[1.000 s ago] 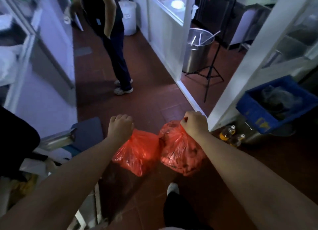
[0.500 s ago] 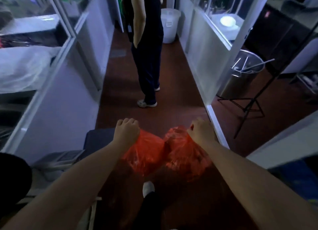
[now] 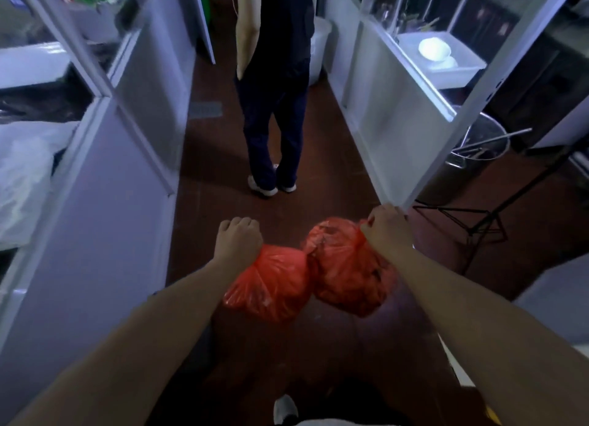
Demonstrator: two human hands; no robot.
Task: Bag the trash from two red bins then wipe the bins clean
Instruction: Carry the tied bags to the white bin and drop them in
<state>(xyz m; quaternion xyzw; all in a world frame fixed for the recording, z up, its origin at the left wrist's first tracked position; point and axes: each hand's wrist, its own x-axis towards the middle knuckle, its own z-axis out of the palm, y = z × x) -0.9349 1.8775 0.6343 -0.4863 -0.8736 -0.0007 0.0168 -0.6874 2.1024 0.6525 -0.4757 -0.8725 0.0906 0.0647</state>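
I carry two full red trash bags in front of me above a dark red tiled floor. My left hand [image 3: 237,238] is closed in a fist on the neck of the left red bag [image 3: 274,282], which hangs below it. My right hand [image 3: 387,226] grips the gathered top of the right red bag [image 3: 345,267]. The two bags touch each other in the middle. No red bin is in view.
A person in dark clothes [image 3: 277,84] stands in the narrow corridor straight ahead. White partition walls with windows [image 3: 387,116] line both sides. A steel pot [image 3: 481,145] and a black tripod [image 3: 484,221] stand at the right. A white bucket [image 3: 320,52] sits behind the person.
The view has swung left and moved forward down the corridor; the blue crate and bottles at the right left view. The person ahead is nearer. Both hands still hold the bags.
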